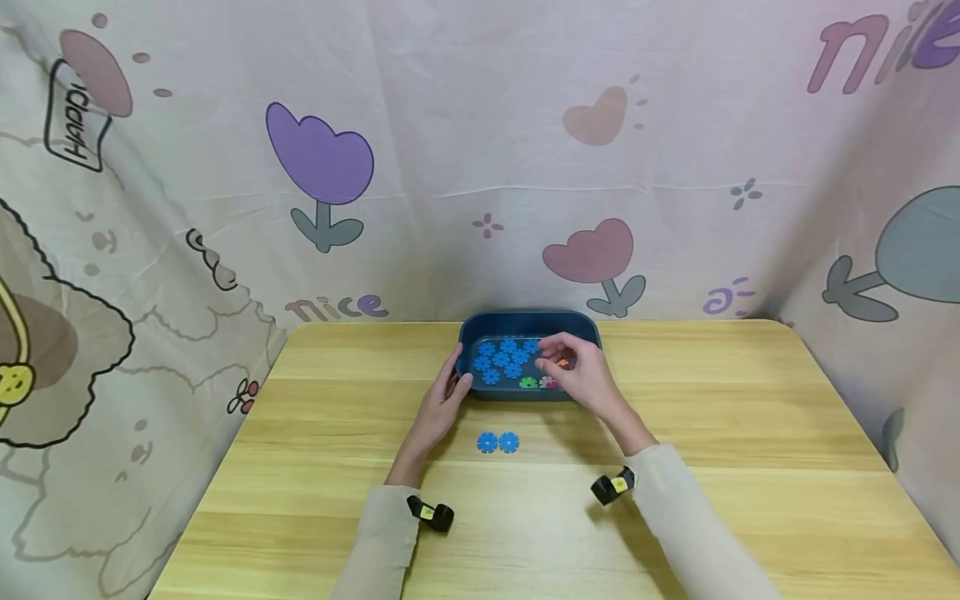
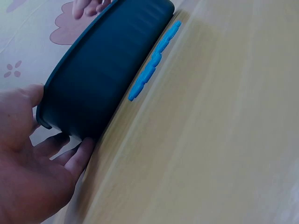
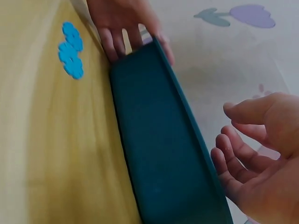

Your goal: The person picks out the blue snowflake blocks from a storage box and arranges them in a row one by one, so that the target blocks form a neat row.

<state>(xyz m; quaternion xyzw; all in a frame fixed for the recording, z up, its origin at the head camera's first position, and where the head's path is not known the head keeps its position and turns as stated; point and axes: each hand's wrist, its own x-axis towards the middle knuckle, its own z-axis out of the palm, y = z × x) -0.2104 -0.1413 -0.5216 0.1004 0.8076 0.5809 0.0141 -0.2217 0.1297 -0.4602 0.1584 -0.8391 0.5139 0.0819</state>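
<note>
Head: the dark tray (image 1: 517, 395) stands at the far edge of the surface (image 1: 322, 467), long side along it. The right hand (image 1: 581, 371) is over its right half, blue flower pieces (image 1: 501, 359) just left of the fingers; two blue discs (image 1: 487, 442) lie nearer the near edge. Left wrist: the left hand (image 2: 35, 163) grips the tray's left end. Right wrist: loosely bent fingers, nothing visible between them.

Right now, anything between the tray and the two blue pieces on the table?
Only a bare strip of tabletop between the dark tray and the two blue pieces; the head view shows it.
</note>
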